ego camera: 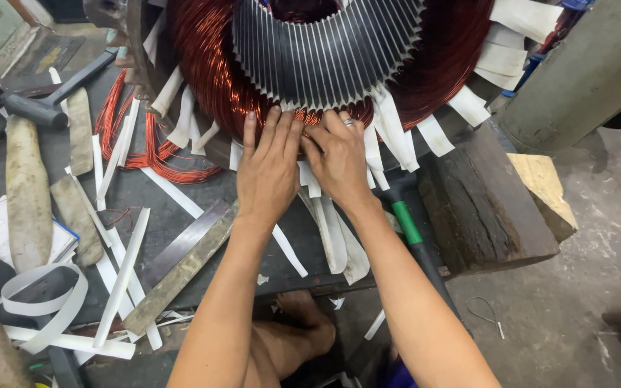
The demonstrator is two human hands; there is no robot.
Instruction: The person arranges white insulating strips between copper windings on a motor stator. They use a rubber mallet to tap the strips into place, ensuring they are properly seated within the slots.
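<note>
**Both hands pressed to the stator windings**

The stator (325, 50), a ring of dark steel teeth wrapped in copper coils (210, 65), stands on the counter (145, 194). Against its lower edge, the left hand (267, 169) lies flat with fingers spread, holding nothing. The right hand (339, 162), just beside it, has its fingertips pushed into the coils among white paper strips (389, 129); whether its grip pinches a strip I cannot tell.

My judgement of the risks: hard pressing could scrape the wire's enamel on the steel teeth, or tear or shift a strip. The ringed finger could snag a strand.

Below the stator lie loose strips, a flat metal bar (181, 262) and a green-handled tool (407, 223); left of it, a hammer (52, 97). No packages, labels or signs show.
</note>
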